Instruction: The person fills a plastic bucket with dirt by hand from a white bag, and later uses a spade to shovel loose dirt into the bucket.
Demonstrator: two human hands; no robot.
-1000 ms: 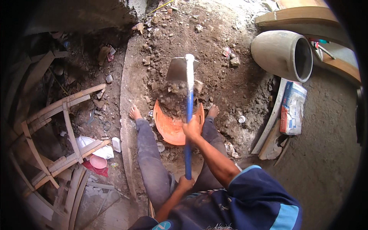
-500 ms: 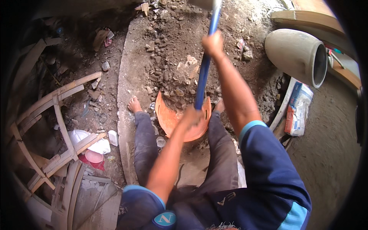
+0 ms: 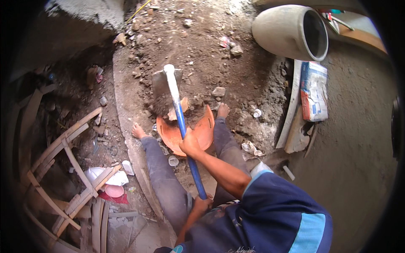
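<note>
My right hand [image 3: 190, 143] is closed round the middle of a hoe's blue handle [image 3: 195, 173]. Near the handle's lower end, close to my body, my left hand [image 3: 203, 203] grips it too. The hoe's metal blade [image 3: 160, 83] is down in the soil just beyond an orange scoop-shaped pan [image 3: 205, 134] with slots in its sides. Dark soil and a pale stone chunk [image 3: 184, 103] lie between the blade and the pan's mouth. The pan sits on the ground between my feet, with the handle crossing above it.
Rubble and soil [image 3: 202, 46] spread ahead. A grey clay-like jar [image 3: 280, 31] lies on its side at far right, near a paper sack [image 3: 314, 92] and boards [image 3: 291, 105]. Curved wooden framing [image 3: 78, 162] and a pink bowl [image 3: 114, 191] are on the left, beside a concrete edge [image 3: 122, 101].
The hoe has come back toward me, its head now just past the pan. My right hand is nearer, and my left has moved down close to my body. Soil has piled against the pan's mouth.
</note>
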